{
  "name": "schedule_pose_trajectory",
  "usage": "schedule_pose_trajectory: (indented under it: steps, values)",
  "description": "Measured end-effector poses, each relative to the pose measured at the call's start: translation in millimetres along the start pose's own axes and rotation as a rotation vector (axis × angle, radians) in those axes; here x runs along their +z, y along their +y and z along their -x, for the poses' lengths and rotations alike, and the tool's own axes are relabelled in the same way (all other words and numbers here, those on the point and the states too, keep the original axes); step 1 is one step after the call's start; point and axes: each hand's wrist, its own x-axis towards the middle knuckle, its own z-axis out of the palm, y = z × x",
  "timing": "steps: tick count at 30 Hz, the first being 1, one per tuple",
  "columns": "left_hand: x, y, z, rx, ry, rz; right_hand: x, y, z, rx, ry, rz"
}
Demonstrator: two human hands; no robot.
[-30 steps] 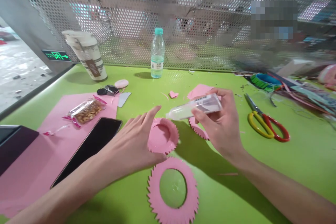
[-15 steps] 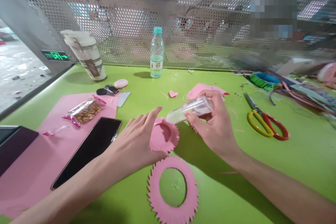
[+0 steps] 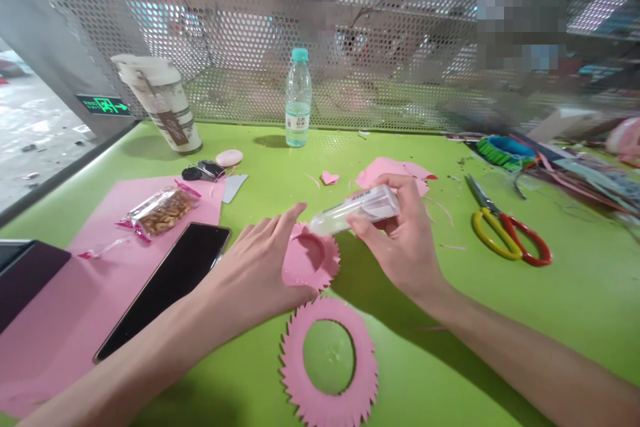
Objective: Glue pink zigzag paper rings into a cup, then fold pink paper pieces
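Observation:
My right hand point(image 3: 407, 240) is wrapped round a clear glue bottle point(image 3: 356, 208), which tilts down to the left. Its tip reaches the upper edge of a round pink paper piece point(image 3: 303, 260) with a notched rim. My left hand point(image 3: 260, 260) lies along the left side of that piece, fingers stretched and thumb apart, steadying its edge. Small shiny drops dot the piece's lower left. Nearer to me lies a pink paper ring point(image 3: 367, 373) with a toothed outer edge and an open middle, flat on the green table point(image 3: 425, 373).
Scissors point(image 3: 500, 223) lie at right, beyond them a pile of paper strips point(image 3: 575, 167). Pink scraps point(image 3: 390, 173) and a small paper heart point(image 3: 329, 177) lie behind my hands. Left are a phone point(image 3: 167, 287), snack packet point(image 3: 163, 212) and cup point(image 3: 163, 103). A water bottle point(image 3: 298, 103) stands behind.
The glue bottle's tip has moved slightly left along the round piece's upper edge, my right hand with it. My left hand stays nearly still.

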Motion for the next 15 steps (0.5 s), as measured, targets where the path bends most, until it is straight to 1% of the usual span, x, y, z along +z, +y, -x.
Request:
schedule_pose_trajectory:
  steps: [5,8,12,15]
  values:
    - [-0.2,4.0,0.9,-0.021,-0.009,-0.013,-3.8,-5.9,0.9,-0.033,0.009,0.055]
    - [1.3,6.9,2.3,-0.021,0.021,-0.031,-10.3,-9.8,-0.3,-0.068,0.022,0.082]
    - [0.7,10.2,4.9,-0.037,0.063,-0.084,-15.5,-9.5,-2.4,-0.076,0.077,0.012]
    - [-3.9,9.2,6.3,-0.038,0.007,-0.065,-14.7,-7.2,-3.5,-0.065,0.104,-0.035]
